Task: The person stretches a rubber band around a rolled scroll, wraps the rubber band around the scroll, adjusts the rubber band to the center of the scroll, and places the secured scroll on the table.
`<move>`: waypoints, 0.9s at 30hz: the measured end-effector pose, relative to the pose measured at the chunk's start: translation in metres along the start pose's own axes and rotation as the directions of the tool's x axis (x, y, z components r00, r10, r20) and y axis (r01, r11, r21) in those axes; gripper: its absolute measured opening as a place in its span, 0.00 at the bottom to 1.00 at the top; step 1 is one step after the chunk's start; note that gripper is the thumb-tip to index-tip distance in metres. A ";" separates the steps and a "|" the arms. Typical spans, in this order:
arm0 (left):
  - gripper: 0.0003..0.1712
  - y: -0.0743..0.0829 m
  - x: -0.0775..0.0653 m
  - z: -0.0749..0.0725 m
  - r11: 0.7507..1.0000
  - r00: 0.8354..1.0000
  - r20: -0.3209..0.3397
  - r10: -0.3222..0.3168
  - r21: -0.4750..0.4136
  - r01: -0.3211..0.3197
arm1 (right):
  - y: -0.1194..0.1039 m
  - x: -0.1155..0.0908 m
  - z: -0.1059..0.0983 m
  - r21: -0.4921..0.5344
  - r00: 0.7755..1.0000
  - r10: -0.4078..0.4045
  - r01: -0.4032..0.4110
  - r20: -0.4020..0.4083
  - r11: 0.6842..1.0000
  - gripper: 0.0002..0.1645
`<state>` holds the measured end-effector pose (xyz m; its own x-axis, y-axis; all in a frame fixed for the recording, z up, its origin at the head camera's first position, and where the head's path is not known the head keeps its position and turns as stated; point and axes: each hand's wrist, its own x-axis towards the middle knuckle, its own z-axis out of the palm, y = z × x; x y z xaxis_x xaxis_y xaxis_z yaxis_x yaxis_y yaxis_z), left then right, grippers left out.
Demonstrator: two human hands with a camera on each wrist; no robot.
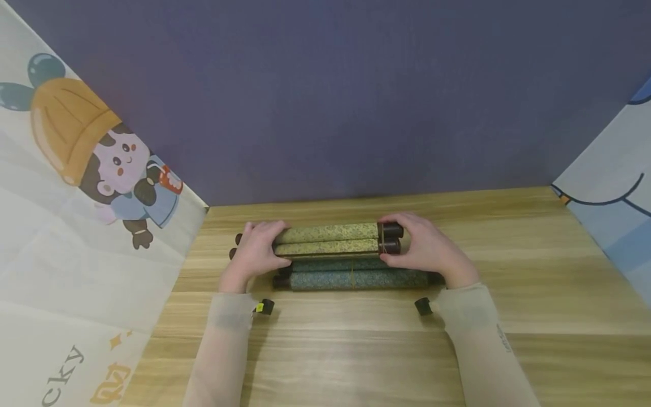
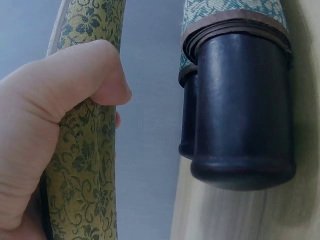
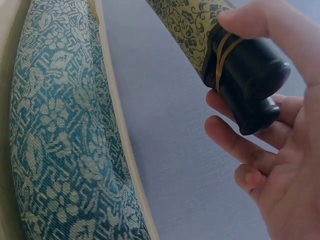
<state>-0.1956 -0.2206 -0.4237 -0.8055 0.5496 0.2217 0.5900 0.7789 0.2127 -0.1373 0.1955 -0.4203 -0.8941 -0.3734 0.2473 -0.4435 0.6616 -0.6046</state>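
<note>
Left wrist: left grip point(image 2: 40, 112) holds yellow scrolls point(image 2: 87, 170) | head adds right grip point(image 1: 428, 246)

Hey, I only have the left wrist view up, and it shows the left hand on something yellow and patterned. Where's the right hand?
Observer: The right hand is at the opposite end of the yellow rolls, its thumb and fingers around the dark knobs.
Operator: Okay, is anything tied around that end?
Observer: Yes, the right wrist view shows a thin tan elastic band looped around it, next to the knobs.
Operator: And the blue-green ones, I only get their knobs and a bit of fabric. Anything around their middle?
Observer: The head view shows a thin strap around the middle of the blue-green rolls.
</note>
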 end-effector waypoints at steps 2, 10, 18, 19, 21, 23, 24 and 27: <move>0.47 0.000 0.000 0.000 1.000 1.000 -0.002 0.001 0.004 -0.001 | 0.000 0.000 0.000 0.025 1.000 0.004 -0.004 0.003 1.000 0.51; 0.48 0.002 0.001 -0.002 0.999 1.000 -0.008 0.001 0.038 -0.001 | 0.002 0.000 0.000 0.055 1.000 0.012 -0.012 0.000 0.998 0.49; 0.49 -0.001 0.003 0.001 0.999 1.000 -0.028 0.009 0.044 -0.008 | 0.007 0.002 0.001 0.071 1.000 0.009 -0.009 -0.002 0.997 0.48; 0.49 -0.001 0.003 0.001 0.999 1.000 -0.029 0.008 0.044 -0.007 | 0.007 0.003 0.001 0.075 1.000 0.011 -0.011 0.000 0.997 0.48; 0.49 -0.002 0.003 0.001 0.999 1.000 -0.027 0.003 0.044 -0.002 | 0.009 0.003 0.000 0.074 1.000 0.015 -0.015 0.002 0.997 0.48; 0.49 -0.002 0.003 0.001 0.999 1.000 -0.024 -0.003 0.047 0.004 | 0.009 0.003 -0.001 0.069 1.000 0.019 -0.019 0.005 0.997 0.48; 0.49 -0.002 0.003 0.001 0.999 1.000 -0.023 -0.004 0.047 0.005 | 0.009 0.003 -0.002 0.067 1.000 0.021 -0.021 0.006 0.998 0.48; 0.50 -0.001 0.003 0.000 0.999 1.000 -0.024 -0.006 0.051 0.007 | 0.009 0.004 -0.004 0.057 0.999 0.027 -0.028 0.019 0.998 0.49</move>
<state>-0.1992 -0.2200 -0.4229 -0.8072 0.5379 0.2430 0.5809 0.7970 0.1654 -0.1451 0.2028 -0.4221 -0.9045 -0.3673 0.2166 -0.4139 0.6340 -0.6533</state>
